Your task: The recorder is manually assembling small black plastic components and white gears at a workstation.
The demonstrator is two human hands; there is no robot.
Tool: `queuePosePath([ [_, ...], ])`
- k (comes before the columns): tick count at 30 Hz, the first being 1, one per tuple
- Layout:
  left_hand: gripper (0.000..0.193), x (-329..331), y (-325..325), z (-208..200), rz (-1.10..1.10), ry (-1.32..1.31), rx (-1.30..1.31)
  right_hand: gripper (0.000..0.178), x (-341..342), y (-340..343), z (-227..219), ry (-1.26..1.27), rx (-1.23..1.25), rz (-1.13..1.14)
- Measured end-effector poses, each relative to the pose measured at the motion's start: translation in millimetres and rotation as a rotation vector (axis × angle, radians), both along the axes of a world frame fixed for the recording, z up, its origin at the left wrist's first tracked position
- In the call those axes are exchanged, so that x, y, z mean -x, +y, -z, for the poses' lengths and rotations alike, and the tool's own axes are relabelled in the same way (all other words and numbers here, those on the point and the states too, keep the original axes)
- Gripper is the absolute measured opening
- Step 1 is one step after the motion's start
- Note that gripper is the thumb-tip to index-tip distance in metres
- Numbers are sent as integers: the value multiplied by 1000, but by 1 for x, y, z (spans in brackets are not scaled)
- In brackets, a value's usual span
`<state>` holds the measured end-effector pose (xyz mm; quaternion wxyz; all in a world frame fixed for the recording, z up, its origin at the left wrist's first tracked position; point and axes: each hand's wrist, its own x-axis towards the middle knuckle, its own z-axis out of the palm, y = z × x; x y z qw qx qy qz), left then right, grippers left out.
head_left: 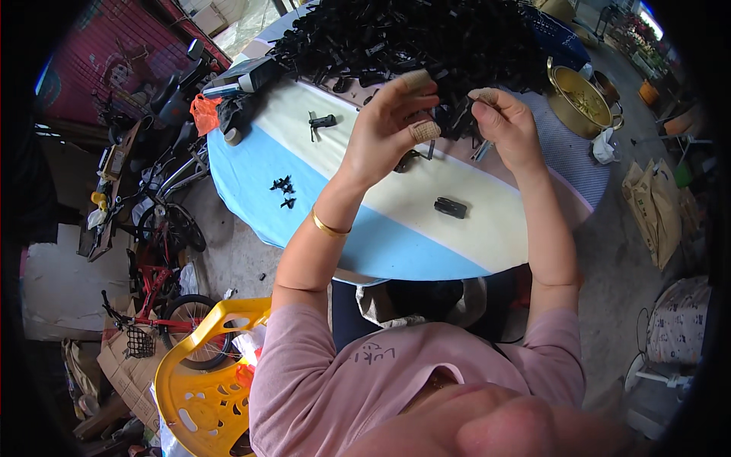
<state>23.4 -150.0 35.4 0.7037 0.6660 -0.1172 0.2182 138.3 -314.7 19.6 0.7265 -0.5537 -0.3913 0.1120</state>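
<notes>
Both hands are raised above the surface (396, 236), close together but not touching. The left hand (392, 126) has its fingers curled inward, with tan tape wrapped on the thumb and a fingertip; a small black part (417, 156) shows just below its palm, though whether the fingers actually grip it cannot be told. The right hand (506, 122) is pinched shut, thumb against taped forefinger, around something small and dark that is mostly hidden by the fingers. A gold bangle (329, 227) sits on the left wrist. Pink sleeves cover both upper arms.

Directly behind the hands, at the far side of the surface, lies a large heap of black plastic parts (403, 38). Single black pieces lie apart on the cloth: one clip-like piece (322, 121) to the left of the left hand, a cluster of tiny bits (282, 189) nearer the left edge, and a blocky black piece (450, 207) below the right hand. The surface is round, covered in a cloth banded blue, cream and pale pink.

To the right of the heap stands a gold-coloured pot (582, 99). A yellow plastic chair (199, 373) stands at the person's left, with bicycles (164, 297) beyond it on the concrete floor.
</notes>
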Motion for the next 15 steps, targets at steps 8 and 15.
queuePosePath([
  [8,20,-8,5,17,482,298,266,19,9,4,-5,-98,55,-356],
  [15,15,-8,-4,17,77,175,92,12,14,1,-5,-13,90,-118],
])
